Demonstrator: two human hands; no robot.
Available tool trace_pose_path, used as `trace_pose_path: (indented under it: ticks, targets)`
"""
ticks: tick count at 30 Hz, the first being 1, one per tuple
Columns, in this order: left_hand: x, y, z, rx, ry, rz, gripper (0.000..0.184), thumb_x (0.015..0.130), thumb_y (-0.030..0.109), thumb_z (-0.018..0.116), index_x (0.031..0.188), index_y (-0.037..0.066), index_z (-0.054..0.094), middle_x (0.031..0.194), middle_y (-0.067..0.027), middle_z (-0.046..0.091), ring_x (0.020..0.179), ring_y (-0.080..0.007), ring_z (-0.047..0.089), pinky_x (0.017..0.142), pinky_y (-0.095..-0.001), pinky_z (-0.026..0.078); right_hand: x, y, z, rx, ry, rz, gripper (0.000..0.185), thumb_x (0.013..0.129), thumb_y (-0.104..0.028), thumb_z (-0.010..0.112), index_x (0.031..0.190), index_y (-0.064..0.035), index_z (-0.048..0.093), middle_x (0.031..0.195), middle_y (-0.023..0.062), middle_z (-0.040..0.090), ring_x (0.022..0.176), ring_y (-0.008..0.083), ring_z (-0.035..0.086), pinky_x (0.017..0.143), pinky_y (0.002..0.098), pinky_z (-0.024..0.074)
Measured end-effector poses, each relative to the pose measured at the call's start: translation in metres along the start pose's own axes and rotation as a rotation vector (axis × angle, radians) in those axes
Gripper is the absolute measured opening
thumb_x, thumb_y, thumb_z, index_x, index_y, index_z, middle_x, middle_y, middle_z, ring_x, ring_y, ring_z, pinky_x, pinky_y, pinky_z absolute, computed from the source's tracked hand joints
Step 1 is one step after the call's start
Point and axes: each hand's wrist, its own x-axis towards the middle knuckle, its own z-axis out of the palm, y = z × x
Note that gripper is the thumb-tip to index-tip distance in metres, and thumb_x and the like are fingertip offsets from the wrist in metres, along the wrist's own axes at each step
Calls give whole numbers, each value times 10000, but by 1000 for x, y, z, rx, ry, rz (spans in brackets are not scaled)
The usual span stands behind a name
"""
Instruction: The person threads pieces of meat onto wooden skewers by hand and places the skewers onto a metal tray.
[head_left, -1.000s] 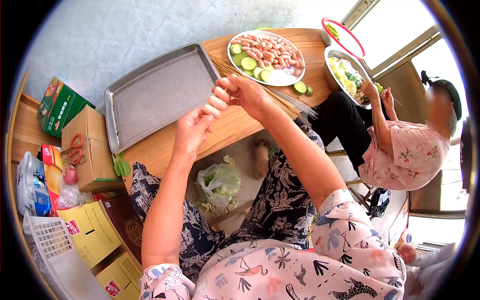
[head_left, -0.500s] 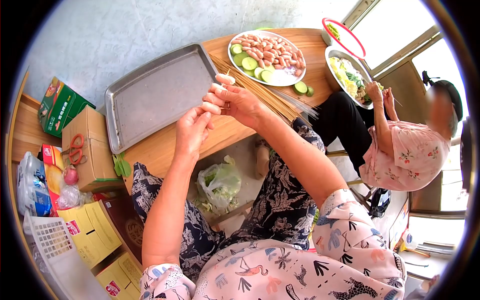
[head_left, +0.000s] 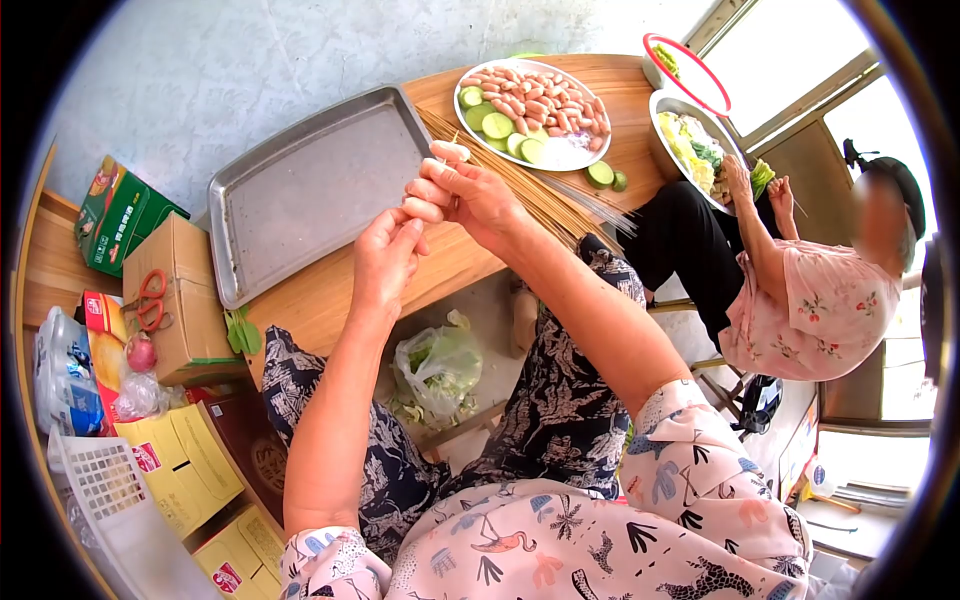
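My right hand (head_left: 480, 205) is closed around small pink sausages (head_left: 450, 151) on a thin skewer (head_left: 455, 137), whose tip pokes out past the uppermost sausage. Just below, my left hand (head_left: 388, 255) pinches at the lower end of the same skewer; most of its length is hidden by fingers. Both hands are above the front of the wooden table (head_left: 330, 300). Behind them lie a bundle of bamboo skewers (head_left: 520, 180) and a large metal tray (head_left: 320, 190). An oval white plate (head_left: 575, 160) holds many sausages and cucumber slices (head_left: 497, 125).
A co-worker (head_left: 800, 300) sits at right, handling leafy greens (head_left: 762, 178) beside a metal bowl (head_left: 655, 120) of vegetables. Cut cucumber pieces (head_left: 600, 174) lie near the plate. Cartons (head_left: 175, 290), red scissors (head_left: 152, 300) and a white basket (head_left: 110, 490) stand left. A plastic bag (head_left: 440, 365) lies below.
My hands stay almost in place, still on the skewered sausages. The co-worker's hands have moved apart, and leafy greens now show between them.
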Motion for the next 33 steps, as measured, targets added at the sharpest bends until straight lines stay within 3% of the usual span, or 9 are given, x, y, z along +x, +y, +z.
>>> trace_pose_path:
  ticks: [2, 8, 11, 13, 14, 16, 17, 26, 33]
  targets:
    - [0, 0, 1, 10, 3, 5, 104, 939, 132, 514, 942, 51, 579, 681, 14, 500, 440, -12, 319, 382, -164, 218, 0, -2, 1, -7, 62, 0, 215, 974, -162, 470, 815, -188, 327, 714, -82, 305, 661, 82, 350, 675, 258, 391]
    - [-4, 1, 2, 18, 16, -2, 104, 938, 121, 506, 943, 57, 588, 682, 19, 497, 452, -12, 326, 390, -161, 223, 2, -4, -5, 59, -130, -23, 243, 965, -169, 494, 783, -191, 334, 715, -72, 289, 625, 88, 281, 621, 246, 346]
    - [-5, -3, 0, -16, 23, 9, 104, 939, 123, 507, 952, 56, 585, 682, 19, 500, 449, -12, 324, 391, -164, 223, 0, 0, -2, -7, 13, 13, 196, 946, -197, 537, 819, -189, 387, 753, -71, 376, 680, 80, 406, 679, 264, 409]
    - [-5, -4, -1, -37, 39, 17, 105, 940, 126, 509, 959, 54, 583, 682, 18, 504, 446, -12, 323, 392, -165, 223, 3, 7, -8, 55, -196, 95, 125, 915, -229, 589, 940, -163, 485, 859, -57, 513, 897, 111, 560, 824, 323, 468]
    - [-5, -5, -1, -51, 44, 12, 107, 941, 129, 510, 969, 53, 579, 683, 16, 509, 441, -12, 321, 390, -166, 220, 2, 13, -10, 56, -197, 96, 125, 915, -229, 589, 940, -163, 485, 859, -57, 513, 897, 111, 560, 824, 323, 468]
    - [-5, -5, -2, -66, 49, 7, 110, 942, 132, 511, 978, 51, 576, 685, 15, 514, 436, -12, 319, 389, -168, 218, -2, 19, 1, -9, 67, 106, 205, 879, -163, 641, 1041, -117, 525, 945, 32, 569, 923, 174, 608, 827, 371, 487]
    - [-5, -5, -1, -73, 42, 12, 111, 942, 133, 511, 983, 50, 574, 687, 15, 517, 433, -11, 318, 387, -168, 216, 1, 23, -3, 14, 60, 80, 296, 861, -131, 660, 1105, -68, 504, 966, 50, 583, 990, 212, 611, 829, 402, 499]
    - [-3, -4, 5, -80, 22, 43, 116, 943, 134, 513, 986, 42, 570, 693, 12, 522, 430, -9, 321, 378, -169, 211, -2, 18, 2, -90, 73, 28, 250, 930, -207, 561, 1100, -28, 522, 975, 63, 597, 945, 200, 623, 780, 377, 510]
    - [-2, -7, 3, -146, 85, 37, 118, 933, 144, 538, 932, 37, 587, 667, 6, 527, 446, -13, 342, 386, -174, 246, -4, 25, 10, -128, 21, 12, 247, 906, -217, 602, 1064, -30, 575, 972, 48, 587, 842, 162, 606, 711, 295, 485]
